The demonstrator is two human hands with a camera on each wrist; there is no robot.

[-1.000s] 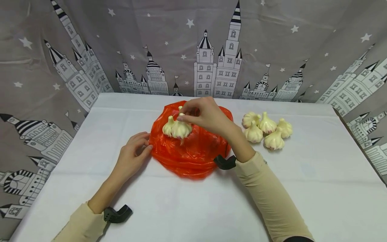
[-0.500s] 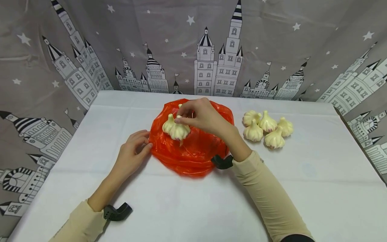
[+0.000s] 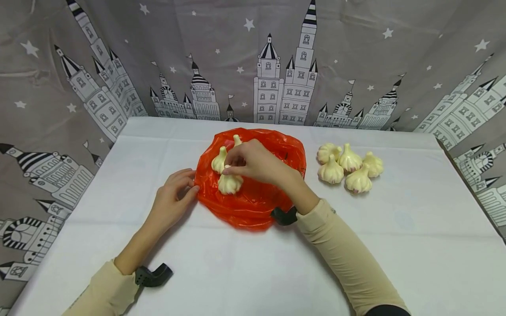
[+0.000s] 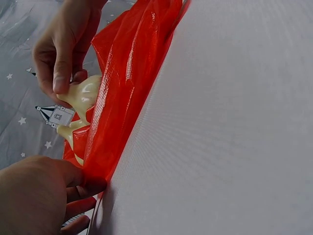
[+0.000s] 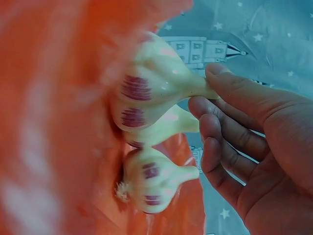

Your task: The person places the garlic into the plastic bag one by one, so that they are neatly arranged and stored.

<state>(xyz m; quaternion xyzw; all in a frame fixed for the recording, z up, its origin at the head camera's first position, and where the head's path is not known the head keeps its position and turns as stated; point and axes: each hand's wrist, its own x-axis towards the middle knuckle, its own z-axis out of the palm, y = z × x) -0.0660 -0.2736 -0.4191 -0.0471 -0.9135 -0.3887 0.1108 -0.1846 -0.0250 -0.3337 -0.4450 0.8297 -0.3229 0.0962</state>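
Note:
My right hand [image 3: 257,163] pinches the stem of a garlic bulb [image 3: 230,184] between thumb and fingers, over the left part of an open red plastic bag [image 3: 257,210]. In the right wrist view this held garlic bulb [image 5: 151,85] has purple streaks. Two more bulbs stand in the bag: one garlic bulb [image 3: 218,160] just behind the held one, another garlic bulb [image 3: 237,140] farther back, partly hidden by my right hand. At the bag's left edge, my left hand [image 3: 174,193] holds the rim with thumb and fingers; the left wrist view shows the red plastic [image 4: 122,93] at those fingertips.
A cluster of several garlic bulbs [image 3: 349,169] sits on the white tablecloth [image 3: 411,210] to the right of the bag. A grey curtain [image 3: 229,52] printed with castles and stars hangs behind the table.
My right hand has moved slightly left and toward me with the pinched garlic bulb, now separated from the bulb behind it. My left hand stays at the bag's edge.

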